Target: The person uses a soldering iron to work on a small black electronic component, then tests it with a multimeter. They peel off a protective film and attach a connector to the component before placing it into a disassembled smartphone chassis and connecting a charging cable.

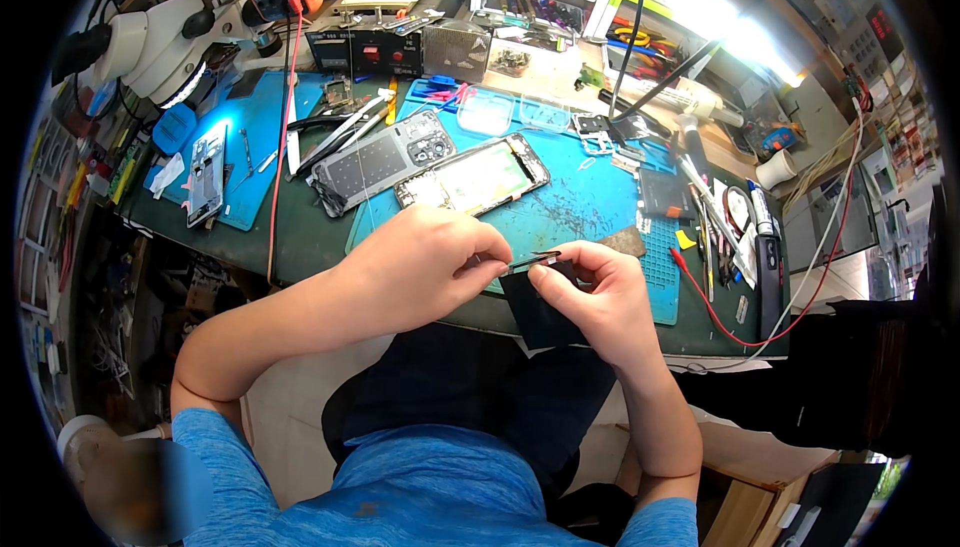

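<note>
My right hand [603, 297] grips a flat black rectangular piece, like a phone battery [540, 315], between thumb and fingers along its upper edge. A narrow dark strip with a greenish part [530, 263] runs along that edge. At its left end my left hand [425, 255] has thumb and forefinger pinched together; what lies between them is too small to make out. The black piece hangs in front of the bench edge, above my lap. Just beyond my hands lies an opened phone [475, 175] with its inside showing. Beside it is a grey phone housing [378, 164] with camera rings.
A blue work mat [585, 209] covers the bench. Left stands a microscope [160, 52] over another phone frame [206, 172]. Tweezers and tools [735, 232] lie at the right, by a red wire [715, 317]. Behind are clear plastic trays [486, 112] and a black power box [385, 50].
</note>
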Motion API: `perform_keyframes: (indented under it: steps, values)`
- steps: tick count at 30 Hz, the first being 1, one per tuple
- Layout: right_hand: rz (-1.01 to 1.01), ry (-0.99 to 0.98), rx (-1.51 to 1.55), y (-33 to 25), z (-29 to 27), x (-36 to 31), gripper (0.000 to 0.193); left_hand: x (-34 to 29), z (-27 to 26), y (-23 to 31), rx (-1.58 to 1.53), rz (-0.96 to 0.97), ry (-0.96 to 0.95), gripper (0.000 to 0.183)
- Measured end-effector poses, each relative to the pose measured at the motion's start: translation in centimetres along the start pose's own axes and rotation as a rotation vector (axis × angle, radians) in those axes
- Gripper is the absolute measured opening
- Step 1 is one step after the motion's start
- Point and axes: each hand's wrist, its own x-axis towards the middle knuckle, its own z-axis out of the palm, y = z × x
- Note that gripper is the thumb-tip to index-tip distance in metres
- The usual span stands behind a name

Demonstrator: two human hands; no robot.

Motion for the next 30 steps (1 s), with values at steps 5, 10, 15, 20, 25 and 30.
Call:
perform_keyframes:
  steps: [5, 10, 15, 20, 25, 30]
  values:
    - [0.047, -0.020, 0.057, 0.4, 0.0, 0.0, 0.017, 0.1, 0.3, -0.4, -0.049, -0.027, -0.022, 0.012]
    - [-0.018, -0.014, 0.013, 1.5, 0.2, 0.3, 0.019, 0.3, 0.7, -1.1, -0.009, 0.046, -0.020, 0.012]
    - [0.087, -0.093, 0.038, 0.4, 0.1, 0.4, 0.020, 0.5, 0.5, -1.0, 0.022, 0.040, -0.039, 0.012]
    - [0.213, -0.174, 0.184, 0.5, -0.2, 0.7, 0.022, 0.8, 0.4, -0.9, 0.009, 0.109, -0.064, 0.011]
    - [0.198, -0.194, 0.143, 0.4, -0.4, 0.7, 0.020, 0.8, 0.1, -0.5, 0.013, 0.047, -0.114, 0.013]
    - [0.111, -0.170, 0.086, 0.3, 0.1, 0.5, 0.019, 0.9, 0.3, -0.3, 0.026, 0.002, -0.133, 0.013]
